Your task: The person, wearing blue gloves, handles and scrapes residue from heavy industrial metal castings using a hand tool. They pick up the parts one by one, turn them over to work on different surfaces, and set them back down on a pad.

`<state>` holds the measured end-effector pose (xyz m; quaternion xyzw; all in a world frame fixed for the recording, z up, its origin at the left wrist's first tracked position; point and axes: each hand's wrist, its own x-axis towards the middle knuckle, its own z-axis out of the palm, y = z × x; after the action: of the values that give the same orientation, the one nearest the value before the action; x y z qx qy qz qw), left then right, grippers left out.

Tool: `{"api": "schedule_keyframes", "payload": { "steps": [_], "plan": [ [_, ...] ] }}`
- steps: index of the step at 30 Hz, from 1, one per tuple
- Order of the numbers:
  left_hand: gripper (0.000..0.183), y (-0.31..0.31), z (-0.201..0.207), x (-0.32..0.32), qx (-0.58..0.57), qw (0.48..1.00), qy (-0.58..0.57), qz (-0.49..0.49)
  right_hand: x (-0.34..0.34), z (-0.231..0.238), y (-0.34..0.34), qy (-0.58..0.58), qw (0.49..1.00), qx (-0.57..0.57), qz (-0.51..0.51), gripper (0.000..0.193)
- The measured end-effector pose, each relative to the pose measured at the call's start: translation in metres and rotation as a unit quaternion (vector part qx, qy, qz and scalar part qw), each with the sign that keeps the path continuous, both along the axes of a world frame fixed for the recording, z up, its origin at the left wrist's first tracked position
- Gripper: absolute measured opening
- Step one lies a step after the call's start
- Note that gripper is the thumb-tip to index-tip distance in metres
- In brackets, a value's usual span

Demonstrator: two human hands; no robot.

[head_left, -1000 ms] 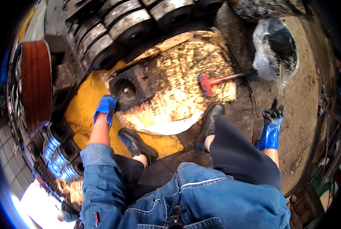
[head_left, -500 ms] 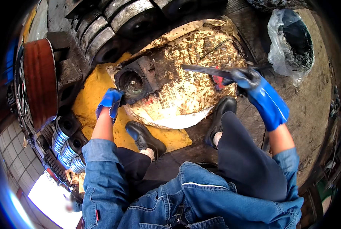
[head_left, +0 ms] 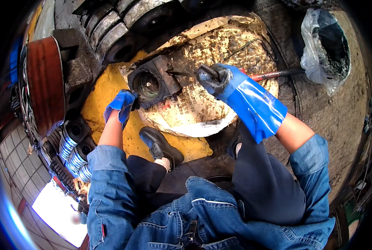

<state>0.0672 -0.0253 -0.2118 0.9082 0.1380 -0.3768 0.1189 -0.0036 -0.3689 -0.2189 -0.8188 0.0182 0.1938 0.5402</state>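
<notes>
Right hand [head_left: 221,81] swings leftward, clamped on a dark bar [head_left: 181,73] aimed lengthwise toward nine o'clock; left hand's [head_left: 122,103] grip unclear.

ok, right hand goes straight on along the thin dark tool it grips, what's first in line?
Likely the dark, squarish, metal-looking block with a round bore: the thin dark tool in the blue-gloved right hand points at its side. Depth is unclear; the tip may be touching.

2 blue gloves [head_left: 256,106], blackish block [head_left: 164,79], yellow sheet [head_left: 195,151]
</notes>
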Motion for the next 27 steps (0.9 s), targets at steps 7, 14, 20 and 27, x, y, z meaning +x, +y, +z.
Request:
{"api": "schedule_keyframes", "payload": {
  "steps": [7, 14, 20, 27],
  "plan": [
    [0.031, 0.019, -0.015, 0.009, -0.017, 0.997, 0.06, -0.045, 0.031, 0.064, 0.002, 0.068, 0.992, -0.091, 0.047, 0.026],
    [0.027, 0.036, -0.041, 0.002, -0.081, 0.986, 0.034, 0.139, 0.043, 0.055, -0.007, 0.163, 0.981, -0.08, 0.073, 0.022],
    [0.029, 0.022, -0.04, 0.008, -0.058, 0.992, 0.037, 0.103, 0.02, -0.061, 0.013, 0.189, 0.965, 0.177, -0.037, 0.026],
    [0.029, 0.03, -0.038, 0.002, -0.066, 0.992, 0.021, 0.103, 0.031, 0.032, 0.013, 0.041, 0.991, -0.106, 0.076, 0.027]
  ]
}}
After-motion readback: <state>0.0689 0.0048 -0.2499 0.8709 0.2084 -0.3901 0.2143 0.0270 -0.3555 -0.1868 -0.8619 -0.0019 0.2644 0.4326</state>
